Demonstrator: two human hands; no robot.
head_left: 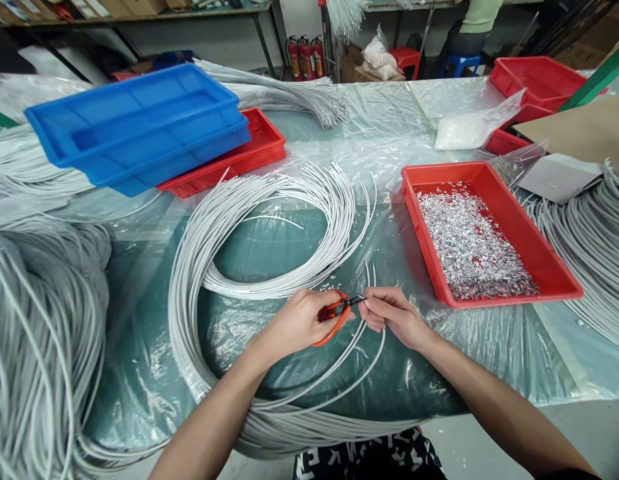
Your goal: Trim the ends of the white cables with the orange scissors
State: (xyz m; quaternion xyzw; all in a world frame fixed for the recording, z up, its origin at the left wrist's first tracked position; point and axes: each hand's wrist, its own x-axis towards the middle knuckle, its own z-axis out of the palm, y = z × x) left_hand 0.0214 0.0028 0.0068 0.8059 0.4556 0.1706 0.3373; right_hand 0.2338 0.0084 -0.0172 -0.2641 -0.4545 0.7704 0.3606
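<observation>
My left hand (304,319) is closed round the handles of orange-handled pliers (334,315), whose dark jaws point right. At the tip of those jaws, my right hand (389,313) pinches with thumb and fingers; the cable end there is too small to make out clearly. Thin pale cables (359,333) pass by the right fingers and curve down to the left. Behind the hands lies a big loose coil of white cables (189,267). A red tray (559,277) to the right holds a heap of small shiny metal pieces (469,247).
Stacked blue trays (139,120) rest on a red tray (269,137) at the back left. Grey cable bundles lie at the far left (44,333) and right (589,233). A plastic bag (459,133) lies behind. A person (476,20) sits in the background.
</observation>
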